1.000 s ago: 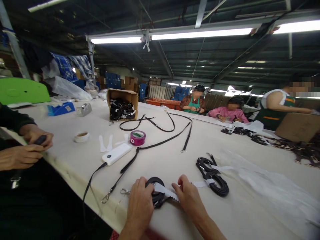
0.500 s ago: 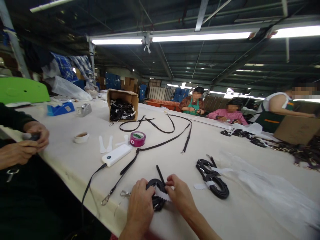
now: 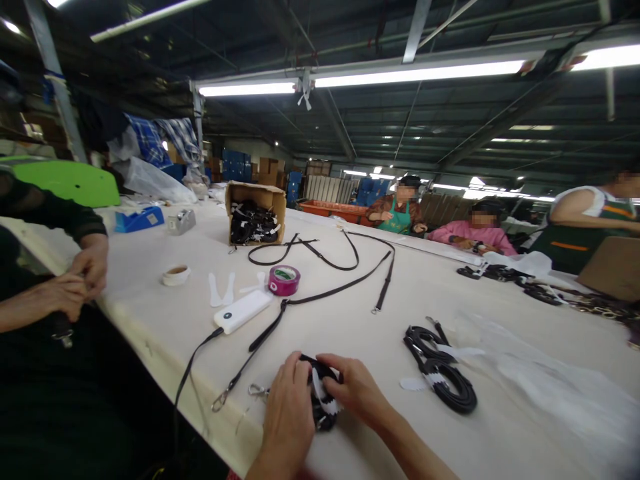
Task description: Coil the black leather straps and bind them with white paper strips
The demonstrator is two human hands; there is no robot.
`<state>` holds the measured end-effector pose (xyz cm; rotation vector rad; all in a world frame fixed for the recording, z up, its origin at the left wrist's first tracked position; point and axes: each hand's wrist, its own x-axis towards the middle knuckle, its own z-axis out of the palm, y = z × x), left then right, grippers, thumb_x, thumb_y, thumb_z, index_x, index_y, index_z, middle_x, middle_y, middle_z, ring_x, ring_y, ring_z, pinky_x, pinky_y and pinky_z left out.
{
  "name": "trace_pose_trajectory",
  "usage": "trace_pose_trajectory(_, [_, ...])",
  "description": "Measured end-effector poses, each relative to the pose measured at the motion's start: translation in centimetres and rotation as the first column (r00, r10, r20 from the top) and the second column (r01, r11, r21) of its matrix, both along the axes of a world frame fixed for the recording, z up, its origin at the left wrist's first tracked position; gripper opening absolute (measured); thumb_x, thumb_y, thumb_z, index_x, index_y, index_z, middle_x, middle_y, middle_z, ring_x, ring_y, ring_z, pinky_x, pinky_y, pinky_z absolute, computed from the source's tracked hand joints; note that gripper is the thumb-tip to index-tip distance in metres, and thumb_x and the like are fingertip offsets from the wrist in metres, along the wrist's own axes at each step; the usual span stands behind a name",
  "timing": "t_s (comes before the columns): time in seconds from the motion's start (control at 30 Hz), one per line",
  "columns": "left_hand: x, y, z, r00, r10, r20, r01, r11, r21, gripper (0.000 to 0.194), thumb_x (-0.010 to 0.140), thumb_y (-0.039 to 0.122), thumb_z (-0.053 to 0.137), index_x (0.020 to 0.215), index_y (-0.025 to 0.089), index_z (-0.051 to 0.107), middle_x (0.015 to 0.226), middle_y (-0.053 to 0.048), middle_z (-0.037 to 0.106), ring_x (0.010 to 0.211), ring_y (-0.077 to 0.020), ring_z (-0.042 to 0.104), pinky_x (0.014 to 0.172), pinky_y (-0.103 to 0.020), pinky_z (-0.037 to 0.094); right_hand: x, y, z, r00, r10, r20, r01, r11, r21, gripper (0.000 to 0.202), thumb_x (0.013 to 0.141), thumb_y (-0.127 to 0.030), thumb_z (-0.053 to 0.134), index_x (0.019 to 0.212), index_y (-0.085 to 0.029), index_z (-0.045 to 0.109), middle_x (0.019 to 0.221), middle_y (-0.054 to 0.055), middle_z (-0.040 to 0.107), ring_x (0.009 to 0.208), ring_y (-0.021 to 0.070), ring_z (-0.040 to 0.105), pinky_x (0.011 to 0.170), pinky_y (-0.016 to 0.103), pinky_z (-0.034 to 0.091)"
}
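Near the front edge of the table, a coiled black strap [image 3: 326, 419] with a white paper band [image 3: 320, 393] lies between my hands. My left hand [image 3: 291, 403] grips its left side, a metal clip [image 3: 257, 391] lying just beyond that hand. The fingers of my right hand [image 3: 356, 389] close on the coil's upper right side, with the thumb by the white band. Part of the coil is hidden under my fingers. To the right rest banded black strap coils [image 3: 450, 383]. A long uncoiled strap [image 3: 333, 290] stretches across the table behind my hands.
A white power bank [image 3: 244, 312] with a cable, purple tape [image 3: 284, 281], a white roll [image 3: 176, 275] and an open carton [image 3: 281, 200] of straps stand farther back. Clear plastic [image 3: 555, 380] spreads at the right. A co-worker's hands [image 3: 75, 287] are at the left; other people are across the table.
The strap end that stuck up from the coil is now down at the coil's top, under my right fingers. The view has shifted slightly, and the co-worker's hands at the left have moved.
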<state>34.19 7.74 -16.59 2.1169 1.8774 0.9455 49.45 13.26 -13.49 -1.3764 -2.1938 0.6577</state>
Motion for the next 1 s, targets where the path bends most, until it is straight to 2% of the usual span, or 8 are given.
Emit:
trace_pose_trajectory(0.07, [-0.2,0.3,0.2,1.000,-0.003,-0.019,0.002,0.999,-0.044,0.048,0.089,0.007,0.034,0.135,0.010,0.047,0.148,-0.017,0.042,0.132,-0.0250,0.044,0.110,-0.042,0.038,-0.2,0.0,0.0,1.000,0.017,0.021,-0.017,1.000,0.017,0.051,0.070,-0.010,0.051,0.113,-0.026,0.072,0.104,0.001,0.077,0.085,0.0201,0.071,0.080,0.029,0.051])
trace_pose_trajectory(0.2, [-0.6,0.5,2.4,0.998,-0.044,-0.040,0.034,0.971,-0.236,0.057,0.088,0.006,0.035,0.145,0.011,0.038,0.135,-0.013,0.056,0.121,-0.0241,0.052,0.106,-0.037,0.039,-0.9,-0.1,-0.3,0.997,-0.026,0.075,0.022,0.998,0.059,0.050,0.070,-0.008,0.050,0.112,-0.023,0.071,0.105,0.005,0.077,0.095,0.0230,0.070,0.086,0.031,0.049])
trace_pose_trajectory(0.37, [-0.6,0.6,4.0,0.998,-0.054,-0.038,0.041,0.957,-0.287,0.039,0.088,0.006,0.037,0.117,0.014,0.062,0.110,-0.010,0.061,0.104,-0.0231,0.055,0.094,-0.034,0.044,-1.2,-0.4,-1.1,0.989,-0.105,0.102,0.096,0.992,0.085,0.048,0.074,-0.010,0.051,0.117,-0.023,0.069,0.111,0.009,0.075,0.098,0.0276,0.069,0.088,0.036,0.048])
trace_pose_trajectory(0.47, [-0.4,0.7,3.7,0.999,-0.023,-0.037,0.012,0.962,-0.274,0.031,0.088,0.006,0.039,0.101,0.016,0.065,0.103,-0.008,0.059,0.100,-0.0208,0.055,0.090,-0.030,0.044,-1.2,-0.4,-1.5,0.994,-0.098,0.050,0.094,0.993,0.078,0.048,0.076,-0.011,0.051,0.120,-0.022,0.067,0.112,0.009,0.074,0.099,0.0273,0.069,0.089,0.037,0.047])
trace_pose_trajectory(0.63, [0.1,0.7,2.9,0.997,0.038,-0.068,-0.052,0.975,-0.216,0.034,0.091,0.007,0.035,0.102,0.016,0.065,0.097,-0.008,0.058,0.096,-0.0203,0.055,0.088,-0.031,0.043,-0.4,0.1,-1.6,0.993,-0.046,-0.112,0.052,0.997,0.054,0.034,0.081,-0.020,0.053,0.110,-0.022,0.069,0.112,0.006,0.073,0.103,0.0232,0.065,0.094,0.032,0.045])
trace_pose_trajectory(0.73, [0.3,0.5,2.8,0.995,0.061,-0.081,-0.075,0.980,-0.183,0.034,0.092,0.007,0.034,0.100,0.016,0.066,0.096,-0.008,0.058,0.094,-0.0205,0.054,0.086,-0.031,0.042,1.2,0.6,-0.7,0.976,-0.096,-0.194,0.101,0.995,0.016,0.034,0.090,-0.037,0.044,0.104,-0.019,0.069,0.106,0.009,0.073,0.098,0.0247,0.065,0.089,0.035,0.046])
trace_pose_trajectory(0.83, [0.5,0.3,2.9,0.994,0.071,-0.086,-0.086,0.979,-0.184,0.032,0.092,0.008,0.036,0.098,0.017,0.067,0.096,-0.007,0.058,0.093,-0.0202,0.055,0.085,-0.030,0.042,3.7,0.3,1.0,0.974,-0.079,-0.210,0.065,0.995,-0.071,0.055,0.096,-0.047,0.025,0.083,-0.019,0.071,0.083,0.007,0.074,0.081,0.0237,0.065,0.074,0.034,0.046])
trace_pose_trajectory(1.0, [0.6,0.3,2.9,0.994,0.075,-0.082,-0.089,0.979,-0.184,0.034,0.092,0.007,0.035,0.102,0.015,0.066,0.098,-0.009,0.059,0.096,-0.0212,0.055,0.088,-0.031,0.042,6.9,-2.9,3.2,0.990,0.133,-0.035,-0.138,0.962,-0.235,0.016,0.078,-0.030,0.060,0.066,-0.021,0.067,0.066,-0.003,0.063,0.064,0.0160,0.054,0.056,0.025,0.033])
